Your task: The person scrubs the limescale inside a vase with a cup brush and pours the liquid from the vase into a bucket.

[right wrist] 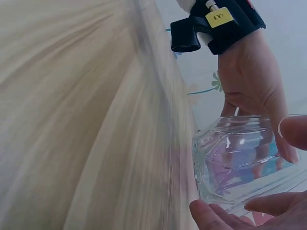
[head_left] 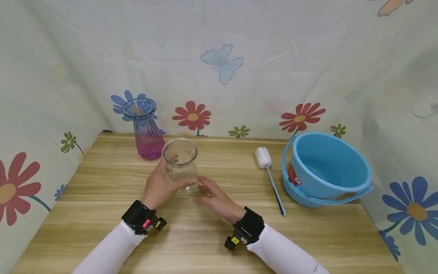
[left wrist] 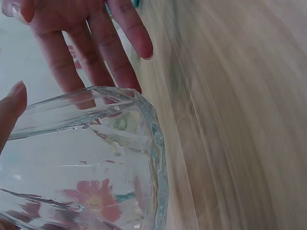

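Note:
A clear glass vase (head_left: 181, 172) with a wide round rim stands upright in front of me. My left hand (head_left: 160, 185) grips it from the left, thumb across the near side and fingers behind the glass. On the opposite side is my right hand (head_left: 219, 201), its fingers extended beside the lower part of the vase. In the left wrist view, those straight fingers (left wrist: 103, 52) overlap the edge of the glass. The right wrist view shows the vase's thick faceted base (right wrist: 204, 165) close to the tabletop, with right fingertips near it.
A blue-to-pink ribbed glass vase (head_left: 147, 131) stands behind, to the left. Right of the hands lies a white sponge bottle brush (head_left: 270, 171). A light blue bucket (head_left: 328, 194) with its handle down sits at the table's right. A flower-patterned curtain (head_left: 260, 91) encloses the wooden table (head_left: 205, 243).

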